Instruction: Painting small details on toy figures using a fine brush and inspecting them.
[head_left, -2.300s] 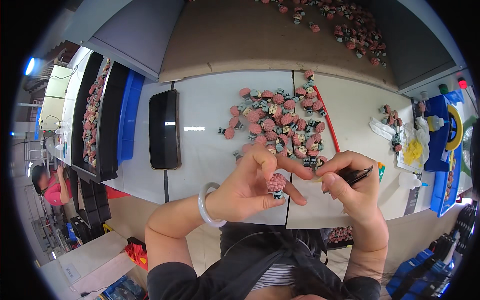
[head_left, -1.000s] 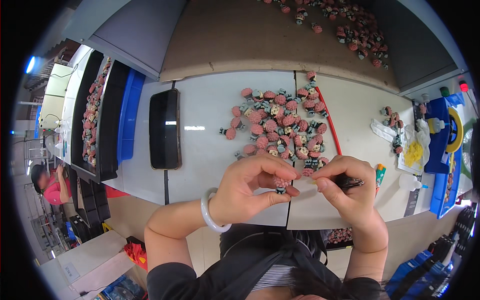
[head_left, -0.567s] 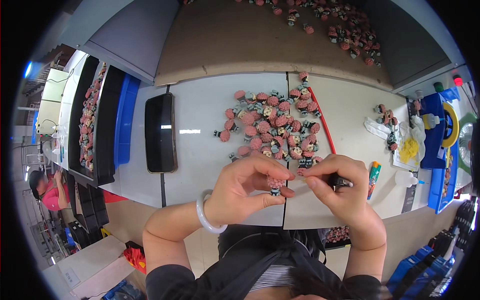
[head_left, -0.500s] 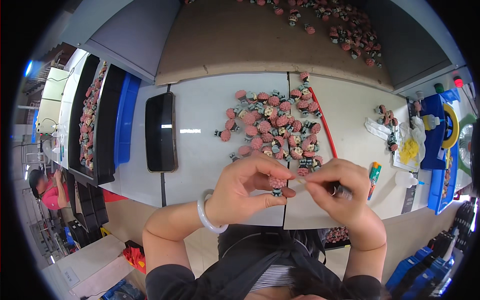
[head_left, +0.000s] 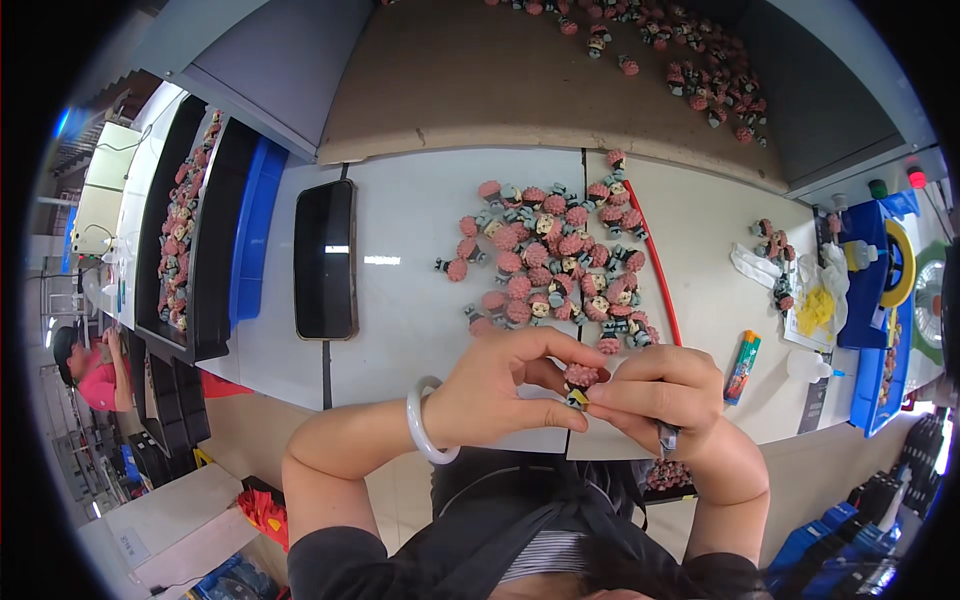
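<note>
Between the fingers and thumb of my left hand [head_left: 500, 385] is a small figurine [head_left: 580, 376] with bumpy pink hair and a dark lower body. My right hand [head_left: 660, 395] comes in from the right, fingertips pinched against the figurine's lower part. A small yellow piece [head_left: 577, 398] shows at those fingertips; its kind is unclear. Something grey and dark [head_left: 667, 436] sits by the curled fingers of the right hand, too small to name. Just beyond both hands lies a loose heap of similar pink-haired figurines [head_left: 545, 255] on the white table [head_left: 420, 240].
A black phone [head_left: 325, 260] lies left of the heap, a red stick [head_left: 652, 262] along its right. Farther right are a lighter [head_left: 742, 367] and a yellow cloth [head_left: 815, 308]. A black tray [head_left: 212, 270] of figurines stands left; more figurines [head_left: 705, 85] lie on the brown shelf [head_left: 450, 90].
My right hand has moved left, bringing its fingertips onto the figurine. The figurine has shifted slightly right and tilted in my left hand. The yellow piece now shows against it.
</note>
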